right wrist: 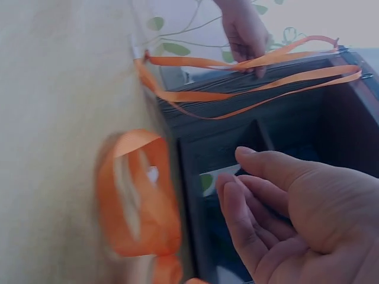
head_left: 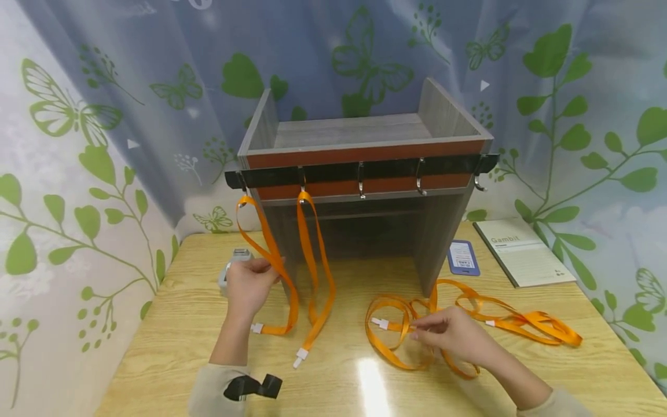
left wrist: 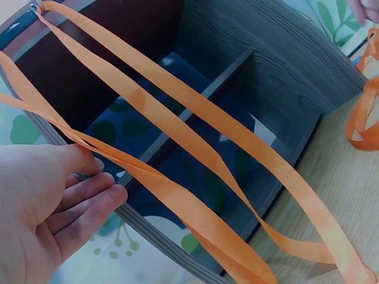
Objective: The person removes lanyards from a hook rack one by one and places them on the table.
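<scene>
An orange lanyard point(head_left: 267, 234) hangs from the leftmost hook, and my left hand point(head_left: 252, 285) is at its strap. In the left wrist view, the left thumb point(left wrist: 83, 158) meets the strap while the fingers curve loosely below it. A second orange lanyard point(head_left: 323, 263) hangs from the adjacent hook. My right hand point(head_left: 453, 333) is low over an orange lanyard point(head_left: 388, 347) lying looped on the table. The right wrist view shows a gap between thumb and fingers of the right hand point(right wrist: 296, 207), with no strap between them.
A grey wooden shelf unit point(head_left: 443, 231) carries a black rail point(head_left: 333, 172) with several metal hooks. More orange lanyard strap point(head_left: 547, 327) lies to the right. Behind are a blue card holder point(head_left: 462, 258) and a notebook point(head_left: 526, 255). A grey object point(head_left: 224, 281) stands behind the left hand.
</scene>
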A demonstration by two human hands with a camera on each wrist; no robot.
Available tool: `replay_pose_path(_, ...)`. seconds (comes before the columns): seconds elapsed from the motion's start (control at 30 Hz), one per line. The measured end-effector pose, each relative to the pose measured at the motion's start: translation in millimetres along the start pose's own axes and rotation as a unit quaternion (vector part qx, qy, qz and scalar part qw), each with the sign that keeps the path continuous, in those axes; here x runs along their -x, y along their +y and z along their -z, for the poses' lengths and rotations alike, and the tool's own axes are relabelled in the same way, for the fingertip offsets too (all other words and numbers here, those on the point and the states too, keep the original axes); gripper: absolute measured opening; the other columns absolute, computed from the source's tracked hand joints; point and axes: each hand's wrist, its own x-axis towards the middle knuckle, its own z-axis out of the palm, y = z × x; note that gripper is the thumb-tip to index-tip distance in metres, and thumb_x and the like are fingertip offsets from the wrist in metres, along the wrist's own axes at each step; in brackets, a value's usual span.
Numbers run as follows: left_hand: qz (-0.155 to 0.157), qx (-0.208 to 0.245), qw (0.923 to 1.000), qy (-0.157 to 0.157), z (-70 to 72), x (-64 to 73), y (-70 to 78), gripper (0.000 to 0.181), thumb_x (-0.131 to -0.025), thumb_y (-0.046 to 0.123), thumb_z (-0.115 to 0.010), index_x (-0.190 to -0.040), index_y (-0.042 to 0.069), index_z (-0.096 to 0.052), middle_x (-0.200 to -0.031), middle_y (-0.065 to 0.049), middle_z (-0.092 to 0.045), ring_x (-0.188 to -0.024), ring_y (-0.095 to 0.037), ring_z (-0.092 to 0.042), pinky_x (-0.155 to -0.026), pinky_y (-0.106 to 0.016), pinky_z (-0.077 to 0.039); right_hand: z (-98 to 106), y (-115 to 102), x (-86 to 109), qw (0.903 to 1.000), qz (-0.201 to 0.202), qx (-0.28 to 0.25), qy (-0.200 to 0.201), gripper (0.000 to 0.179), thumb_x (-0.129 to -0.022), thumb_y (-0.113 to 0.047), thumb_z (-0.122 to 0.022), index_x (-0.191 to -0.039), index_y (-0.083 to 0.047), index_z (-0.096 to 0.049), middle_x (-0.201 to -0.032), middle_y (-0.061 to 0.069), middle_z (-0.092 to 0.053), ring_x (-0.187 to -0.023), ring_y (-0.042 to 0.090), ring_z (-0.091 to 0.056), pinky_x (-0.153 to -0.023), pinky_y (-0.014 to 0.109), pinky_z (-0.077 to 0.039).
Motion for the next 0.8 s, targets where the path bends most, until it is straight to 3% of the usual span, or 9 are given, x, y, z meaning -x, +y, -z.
replay_pose_path(0.23, -0.012, -0.011, 0.9999, -0.005, 1.5, 0.2, 4.0, 0.024, -0.087, 0.021, -0.078, -0.089, -0.002, -0.079, -0.072, -0.013, -0.075, -0.059, -0.013, -0.069, -0.053, -0.021, -0.049, 16, -22, -4.3, 0.9989, 0.021, -0.031, 0.027, 0.036, -0.091, -0.024, -0.074, -0.116, 0.003, -0.072, -0.098, 0.009, -0.078, -0.082, 0.011, -0.074, -0.069, 0.026, -0.060)
replay_pose_path(0.47, -0.014, -0.022, 0.9997, 0.001, 3.7, 4.9, 5.0, 0.024, -0.087, 0.021, -0.078, -0.088, -0.003, -0.079, -0.074, -0.014, -0.076, -0.059, -0.011, -0.070, -0.054, -0.020, -0.051, 37, -34, -8.6, 0.9965, 0.033, -0.023, 0.074, 0.035, -0.091, -0.021, -0.074, -0.118, 0.001, -0.072, -0.100, 0.010, -0.078, -0.082, 0.007, -0.073, -0.068, 0.027, -0.059)
replay_pose_path(0.63, -0.018, -0.018, 0.9995, 0.018, 6.4, 8.2, 9.9, 0.020, -0.087, 0.015, -0.076, -0.091, -0.004, -0.078, -0.078, -0.016, -0.076, -0.058, -0.004, -0.068, -0.057, -0.019, -0.054, 53, -37, -8.6, 0.9927, 0.009, -0.015, 0.120, 0.037, -0.091, -0.024, -0.075, -0.119, 0.000, -0.071, -0.102, 0.010, -0.077, -0.085, 0.006, -0.073, -0.074, 0.025, -0.058)
replay_pose_path(0.8, -0.027, 0.017, 0.9984, 0.046, 10.2, 10.1, 17.4, 0.018, -0.089, 0.011, -0.073, -0.091, -0.007, -0.077, -0.078, -0.019, -0.076, -0.057, 0.000, -0.067, -0.057, -0.017, -0.053, 64, -37, -9.4, 0.9843, -0.003, 0.002, 0.176, 0.037, -0.090, -0.030, -0.076, -0.115, -0.003, -0.072, -0.101, 0.008, -0.078, -0.084, 0.006, -0.073, -0.068, 0.025, -0.058)
